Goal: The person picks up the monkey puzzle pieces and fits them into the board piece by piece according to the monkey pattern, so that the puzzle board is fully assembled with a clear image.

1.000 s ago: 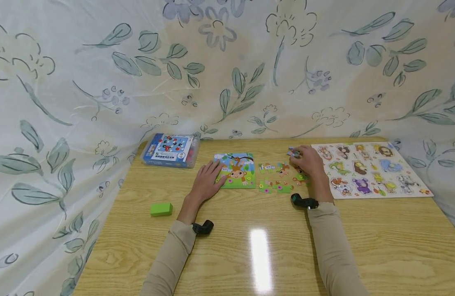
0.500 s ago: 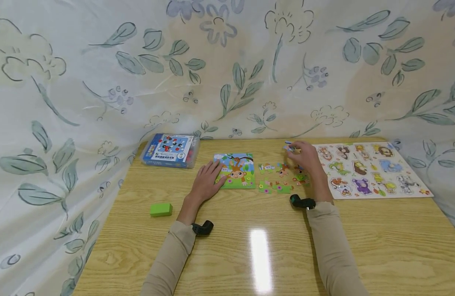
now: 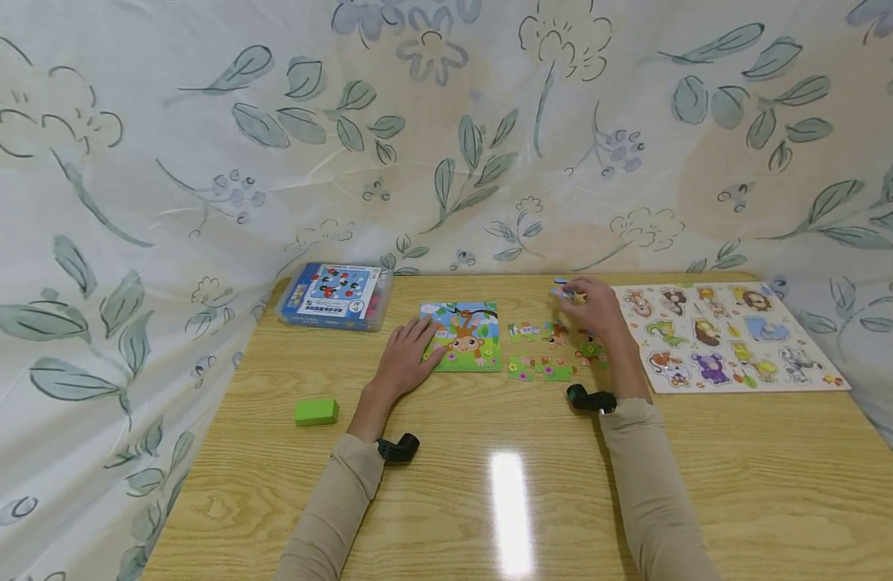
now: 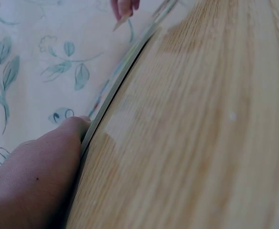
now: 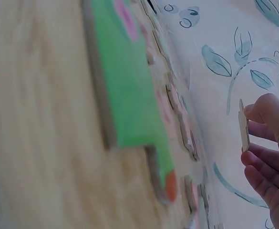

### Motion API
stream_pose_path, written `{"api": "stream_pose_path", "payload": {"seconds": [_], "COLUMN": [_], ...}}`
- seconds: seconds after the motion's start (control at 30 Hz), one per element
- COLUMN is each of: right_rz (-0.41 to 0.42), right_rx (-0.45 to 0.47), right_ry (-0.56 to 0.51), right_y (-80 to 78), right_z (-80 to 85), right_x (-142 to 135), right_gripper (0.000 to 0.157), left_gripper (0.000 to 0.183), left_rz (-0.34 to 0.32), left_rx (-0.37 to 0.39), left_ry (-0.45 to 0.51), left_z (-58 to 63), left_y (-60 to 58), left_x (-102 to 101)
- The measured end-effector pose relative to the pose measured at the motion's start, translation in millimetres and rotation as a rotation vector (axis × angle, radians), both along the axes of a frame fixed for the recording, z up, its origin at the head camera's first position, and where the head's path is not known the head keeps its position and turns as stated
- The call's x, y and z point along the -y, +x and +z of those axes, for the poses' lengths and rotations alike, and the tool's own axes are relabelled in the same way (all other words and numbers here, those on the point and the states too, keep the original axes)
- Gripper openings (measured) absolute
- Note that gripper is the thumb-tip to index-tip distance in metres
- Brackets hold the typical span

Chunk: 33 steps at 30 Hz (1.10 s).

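Note:
My left hand (image 3: 406, 353) lies with straight fingers over the left edge of a square monkey picture board (image 3: 469, 361), thumb on its lower part. In the left wrist view the board shows edge-on as a thin strip (image 4: 118, 83) beside the hand (image 4: 39, 176). My right hand (image 3: 594, 309) pinches a jigsaw piece (image 3: 560, 286) with blue on it, raised at the far side of the loose pieces. The right wrist view shows the held piece (image 5: 244, 129) edge-on between thumb and fingers. Several loose jigsaw pieces (image 3: 558, 373) lie right of the board, apart from one another.
At the right lies a white animal puzzle board (image 3: 686, 377), close to my right wrist. A boxed molecule model set (image 3: 333, 297) stands at the back left. Nearer on the left is a green block (image 3: 316, 412). A floral cloth (image 3: 446, 161) hangs behind the table (image 3: 446, 500).
My right hand has moved up and slightly left with the jigsaw piece, which has turned to show more of its face. My left hand stays on the picture board.

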State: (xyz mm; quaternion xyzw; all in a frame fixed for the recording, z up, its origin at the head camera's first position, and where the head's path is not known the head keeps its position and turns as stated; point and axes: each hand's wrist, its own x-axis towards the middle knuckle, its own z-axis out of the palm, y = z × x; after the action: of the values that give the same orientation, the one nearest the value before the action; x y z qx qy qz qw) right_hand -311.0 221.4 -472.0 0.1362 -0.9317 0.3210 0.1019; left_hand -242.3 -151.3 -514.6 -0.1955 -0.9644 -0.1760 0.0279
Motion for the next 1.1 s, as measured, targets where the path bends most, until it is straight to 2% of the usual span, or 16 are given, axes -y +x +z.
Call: {"api": "stream_pose_path", "payload": {"seconds": [0.2, 0.3, 0.5, 0.67, 0.93, 1.1], "right_rz": [0.063, 0.122, 0.241, 0.304, 0.335, 0.348], "right_rx": [0.022, 0.042, 0.138, 0.142, 0.149, 0.189], "right_ry": [0.032, 0.043, 0.062, 0.110, 0.195, 0.188], "right_y": [-1.4, -0.5, 3.4, 6.1, 6.3, 3.5], "right_z": [5.7, 8.3, 14.0, 18.0, 14.4, 12.7], "right_x": [16, 33, 74, 101, 119, 125], "right_gripper": [0.033, 0.035, 0.036, 0.034, 0.032, 0.032], "left_gripper": [0.061, 0.061, 0.062, 0.061, 0.061, 0.061], "left_rz": [0.004, 0.006, 0.009, 0.006, 0.008, 0.006], "left_rx": [0.012, 0.014, 0.027, 0.015, 0.021, 0.022], "left_ry": [-0.007, -0.008, -0.016, -0.007, -0.010, -0.014], "left_z": [0.9, 0.9, 1.4, 2.8, 2.1, 1.4], "left_y": [-0.1, -0.2, -0.2, -0.7, -1.1, -1.8], "left_x": [0, 0, 0, 0, -1, -1]}}
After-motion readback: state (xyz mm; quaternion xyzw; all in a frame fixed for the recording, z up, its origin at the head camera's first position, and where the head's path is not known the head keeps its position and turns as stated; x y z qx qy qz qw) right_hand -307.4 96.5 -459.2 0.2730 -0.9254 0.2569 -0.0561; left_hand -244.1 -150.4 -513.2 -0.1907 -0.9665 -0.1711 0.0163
